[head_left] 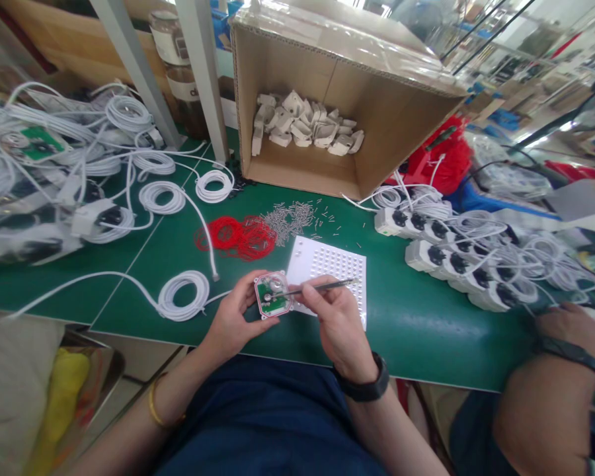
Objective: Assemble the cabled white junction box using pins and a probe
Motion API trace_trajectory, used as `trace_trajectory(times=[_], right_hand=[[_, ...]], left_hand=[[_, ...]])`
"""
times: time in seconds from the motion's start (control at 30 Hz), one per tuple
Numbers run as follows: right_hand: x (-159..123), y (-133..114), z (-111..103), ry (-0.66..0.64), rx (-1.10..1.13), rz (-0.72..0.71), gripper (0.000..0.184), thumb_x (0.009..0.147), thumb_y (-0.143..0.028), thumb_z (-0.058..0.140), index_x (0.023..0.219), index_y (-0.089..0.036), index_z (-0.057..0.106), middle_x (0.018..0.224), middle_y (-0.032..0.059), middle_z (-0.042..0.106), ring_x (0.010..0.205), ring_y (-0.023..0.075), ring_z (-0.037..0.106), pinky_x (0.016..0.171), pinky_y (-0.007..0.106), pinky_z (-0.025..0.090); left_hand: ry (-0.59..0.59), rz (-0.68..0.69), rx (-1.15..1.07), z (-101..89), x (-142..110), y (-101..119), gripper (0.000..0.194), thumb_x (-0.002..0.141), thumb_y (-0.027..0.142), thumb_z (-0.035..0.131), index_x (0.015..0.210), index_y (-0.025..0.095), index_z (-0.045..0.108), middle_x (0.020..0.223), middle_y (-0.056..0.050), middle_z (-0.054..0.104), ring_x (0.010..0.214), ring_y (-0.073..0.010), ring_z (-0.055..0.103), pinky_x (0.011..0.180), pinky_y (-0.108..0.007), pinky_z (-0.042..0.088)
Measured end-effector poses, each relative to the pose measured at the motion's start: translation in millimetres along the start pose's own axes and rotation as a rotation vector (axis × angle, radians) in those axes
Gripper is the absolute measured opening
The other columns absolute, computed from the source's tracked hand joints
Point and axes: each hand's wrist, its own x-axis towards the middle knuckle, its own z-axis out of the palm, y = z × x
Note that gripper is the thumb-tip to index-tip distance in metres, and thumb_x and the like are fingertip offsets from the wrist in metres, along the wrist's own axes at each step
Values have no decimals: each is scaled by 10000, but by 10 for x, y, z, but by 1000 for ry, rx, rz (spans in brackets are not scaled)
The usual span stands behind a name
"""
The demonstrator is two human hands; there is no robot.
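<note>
My left hand (238, 314) grips a small white housing (260, 312) by its left side, fingers and thumb at its edges. Inside the housing lies a green circuit board (272, 305), and a red ring runs round its rim. A white cable coil (183, 295) lies just left of this hand. My right hand (338, 317) pinches slim dark tweezers (322, 287) like a pen. Their tip reaches over the board; whether it touches cannot be made out. Under the right hand is a white sheet (302, 254) with rows of small round pieces.
Red rings (228, 233) and loose screws (290, 219) lie ahead. Behind them a cardboard box (297, 170) on its side holds white plastic parts (302, 122). Cabled white units (441, 261) stand right, near another person's arm (545, 403). Tangled white cables (94, 155) cover the left.
</note>
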Motion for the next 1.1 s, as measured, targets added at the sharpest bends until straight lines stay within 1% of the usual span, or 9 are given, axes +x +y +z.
trace_trajectory(times=[0.4,0.5,0.63,0.77,0.8,0.87,0.97,1.07,1.1], right_hand=[[14,6,-10,-2,-9,-3,202,694,-320,738,726,-167,611,721,24,670,694,156,621,713,294,497],[-10,2,-13,-5,-74,-56,164,730,-311,707,758,-180,613,745,29,671,720,170,629,705,301,502],[-162,-15,40,42,-444,-361,34,812,-197,615,832,-216,635,862,46,669,841,188,624,757,321,495],[-393,-29,85,-116,-745,-744,276,807,-62,575,993,-260,622,968,50,642,917,185,594,818,330,479],[-429,-51,71,-131,-764,-789,322,799,-48,577,1030,-270,609,983,49,632,918,183,591,815,327,480],[-420,-137,-4,-53,-746,-814,340,801,-48,572,1045,-284,591,1019,44,617,944,181,586,839,329,470],[-111,-366,-228,148,-670,-746,216,878,-135,483,1012,-269,588,1092,50,612,1031,192,564,911,362,425],[557,-631,-435,264,-637,-692,235,934,-258,377,1082,-221,555,989,68,643,931,193,597,845,358,448],[829,-703,-459,295,-665,-686,264,938,-291,355,1109,-203,536,925,66,644,871,189,603,805,347,460]], left_hand=[[11,18,10,21,3,33,660,666,180,749,1235,196,415,1296,-114,482,1178,-257,496,1036,-401,410],[32,17,23,20,-3,25,664,653,184,752,1229,188,421,1283,-124,491,1166,-270,506,1033,-424,411],[49,20,45,14,-5,21,661,648,203,757,1219,193,426,1272,-120,499,1160,-268,512,1034,-421,407],[35,11,34,11,4,15,648,663,211,753,1216,194,415,1281,-124,488,1166,-262,507,1036,-405,403],[36,10,33,12,3,3,662,668,210,751,1229,200,400,1289,-125,481,1172,-259,501,1037,-405,401],[58,29,43,14,-13,-37,721,671,204,749,1269,227,348,1299,-121,470,1182,-256,492,1031,-413,406],[92,113,100,7,-64,-123,661,707,205,709,1259,277,353,1301,-113,463,1185,-269,490,968,-423,466],[87,236,205,-33,-70,-205,410,742,225,656,1115,314,511,1337,-85,431,1204,-294,472,897,-406,517],[120,222,226,-52,-48,-217,364,730,246,664,1069,325,557,1335,-69,442,1196,-302,479,903,-405,513]])
